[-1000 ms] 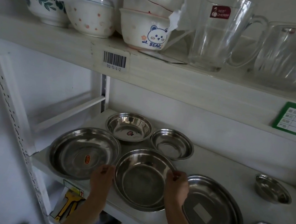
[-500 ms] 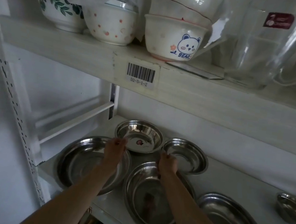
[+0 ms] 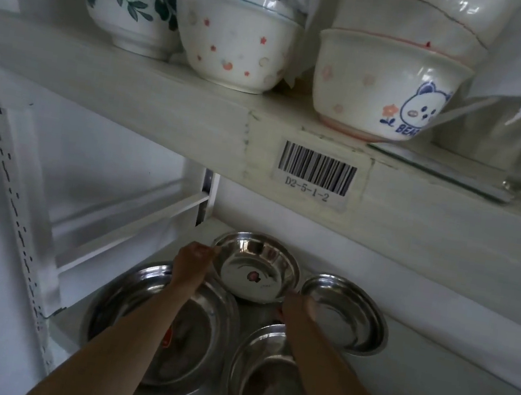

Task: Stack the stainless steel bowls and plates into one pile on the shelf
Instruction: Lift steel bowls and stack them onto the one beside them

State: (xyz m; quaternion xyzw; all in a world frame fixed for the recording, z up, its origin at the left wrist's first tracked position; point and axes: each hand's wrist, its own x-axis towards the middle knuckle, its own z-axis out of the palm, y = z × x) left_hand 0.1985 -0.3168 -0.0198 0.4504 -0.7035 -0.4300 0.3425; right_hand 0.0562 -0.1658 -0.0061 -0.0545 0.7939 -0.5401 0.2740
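Hands (image 3: 192,263) (image 3: 296,308) on opposite bowl (image 3: 255,267) rims.

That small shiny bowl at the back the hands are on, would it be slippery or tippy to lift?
The steel bowl looks polished, so probably a bit slippery. The left hand and right hand sit at opposite rims, which should steady it. It looks thin-walled, so likely stiff yet light, and apt to rock on its rounded underside.

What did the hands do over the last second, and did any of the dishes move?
Both hands let go of the front bowl and reached back. Now the left hand and right hand grip opposite rims of the deep back bowl, which looks tilted, perhaps starting to lift. The big plate, the small bowl and the upper-shelf ceramic bowls lie as before; the camera only moved closer.
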